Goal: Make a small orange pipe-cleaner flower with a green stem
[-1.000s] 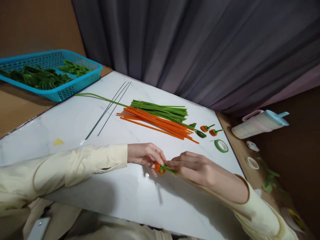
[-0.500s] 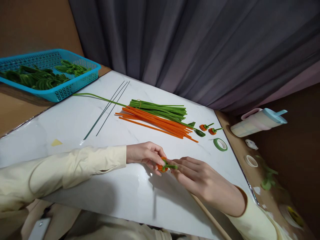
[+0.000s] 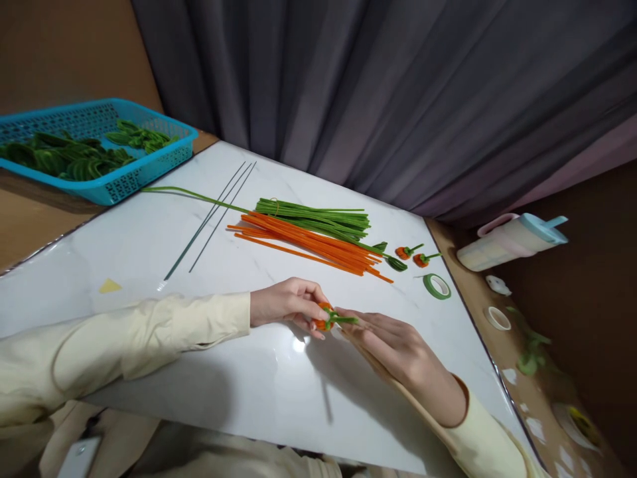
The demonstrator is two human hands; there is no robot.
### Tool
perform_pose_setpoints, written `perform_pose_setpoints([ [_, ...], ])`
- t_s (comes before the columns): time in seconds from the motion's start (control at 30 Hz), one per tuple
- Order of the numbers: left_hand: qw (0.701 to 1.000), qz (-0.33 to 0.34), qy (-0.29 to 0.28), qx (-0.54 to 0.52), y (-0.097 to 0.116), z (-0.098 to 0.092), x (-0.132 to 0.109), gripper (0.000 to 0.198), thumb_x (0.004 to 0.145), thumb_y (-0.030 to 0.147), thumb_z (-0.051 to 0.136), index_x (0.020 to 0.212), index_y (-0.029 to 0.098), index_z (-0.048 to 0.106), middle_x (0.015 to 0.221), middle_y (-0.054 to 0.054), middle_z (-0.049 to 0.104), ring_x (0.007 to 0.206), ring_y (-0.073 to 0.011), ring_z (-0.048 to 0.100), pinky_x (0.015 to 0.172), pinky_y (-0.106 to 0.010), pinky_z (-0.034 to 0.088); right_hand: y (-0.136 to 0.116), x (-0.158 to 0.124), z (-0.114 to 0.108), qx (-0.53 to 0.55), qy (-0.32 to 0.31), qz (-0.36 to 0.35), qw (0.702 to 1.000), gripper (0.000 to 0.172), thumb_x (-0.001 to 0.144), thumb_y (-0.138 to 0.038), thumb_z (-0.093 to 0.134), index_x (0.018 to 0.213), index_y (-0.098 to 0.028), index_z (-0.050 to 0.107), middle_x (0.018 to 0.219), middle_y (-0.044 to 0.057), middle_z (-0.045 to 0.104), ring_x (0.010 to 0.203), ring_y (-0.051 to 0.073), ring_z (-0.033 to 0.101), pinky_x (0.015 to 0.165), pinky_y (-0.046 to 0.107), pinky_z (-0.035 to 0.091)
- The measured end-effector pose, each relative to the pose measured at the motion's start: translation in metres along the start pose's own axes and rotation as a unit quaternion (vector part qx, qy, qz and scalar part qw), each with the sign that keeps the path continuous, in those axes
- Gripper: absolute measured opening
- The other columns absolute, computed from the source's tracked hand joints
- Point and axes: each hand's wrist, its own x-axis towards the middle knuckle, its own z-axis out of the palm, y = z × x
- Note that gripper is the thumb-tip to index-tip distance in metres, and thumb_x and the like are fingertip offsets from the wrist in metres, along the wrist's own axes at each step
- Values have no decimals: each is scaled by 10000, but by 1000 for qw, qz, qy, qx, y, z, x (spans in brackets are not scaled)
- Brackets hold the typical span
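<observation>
- Left hand (image 3: 288, 307) closed in a pinch on a small orange bud (image 3: 323, 318) with a green stem, held just above the white marbled desk (image 3: 149, 265).
- Right hand (image 3: 393, 342) meeting it from the right, fingers gathered on the green stem (image 3: 344, 320) that sticks out of the bud; gripping that stem by the fingertips.
- Both hands touching the same piece, near the front middle of the desk; cream sleeves (image 3: 124, 338) reaching in from the lower edge.
- Behind the hands, a bundle of orange sticks (image 3: 308, 242) lying flat, with a bundle of green sticks (image 3: 318, 219) just beside it on the far side.
- Two finished orange buds (image 3: 412, 255) with green stems lying right of the bundles, near a dark green leaf (image 3: 397, 263).
- Roll of green tape (image 3: 436, 286) flat on the desk near the right edge, well apart from the hands.
- Thin dark wires (image 3: 213, 216) laid diagonally left of the bundles; one long green stalk (image 3: 189, 194) crossing them.
- Small yellow scrap (image 3: 109, 286) on the left part of the desk.
- Blue basket (image 3: 144, 172) on the brown surface at far left, holding green leaves (image 3: 74, 156).
- Capped pale bottle (image 3: 512, 240) lying on its side to the right, off the desk; a white tape roll (image 3: 497, 318) in front of it.
- Grey curtain (image 3: 398, 86) hanging behind everything.
</observation>
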Motion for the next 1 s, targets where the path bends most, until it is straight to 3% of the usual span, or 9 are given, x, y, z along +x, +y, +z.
perform_pose_setpoints([
  [0.27,999,29,34,29,-3,2,0,308,599,242,773,732,117,524,672,-19,648,556,-128,643,640,-294,546,-9,0,14,78,95,77,989,246,860,-44,426,1041,-170,534,1071,138,635,878,184,627,714,306,530],
  [0.4,998,41,39,35,-4,1,0,321,603,262,772,735,120,517,705,-39,658,580,-148,658,624,-287,538,-14,1,18,124,126,120,977,225,844,-38,437,974,-176,558,981,119,652,844,193,628,698,309,531],
  [0.67,998,45,45,29,-5,1,1,309,606,264,774,741,121,535,675,-18,635,573,-145,655,655,-309,541,-13,-2,12,167,94,176,966,239,871,-79,434,1038,-186,567,1112,115,622,966,189,616,792,289,521],
  [0.87,998,43,43,25,-5,0,1,310,602,258,776,748,117,542,676,-16,633,576,-147,655,645,-302,542,-10,-2,9,137,84,131,978,273,873,-65,411,1063,-193,561,1134,122,609,949,181,609,785,303,515],
  [1.0,998,38,45,26,-3,1,0,305,603,253,773,749,117,544,683,-24,642,572,-147,654,631,-295,541,-14,2,5,132,95,142,977,233,864,-44,433,998,-190,557,1064,115,639,885,159,620,753,275,516],
])
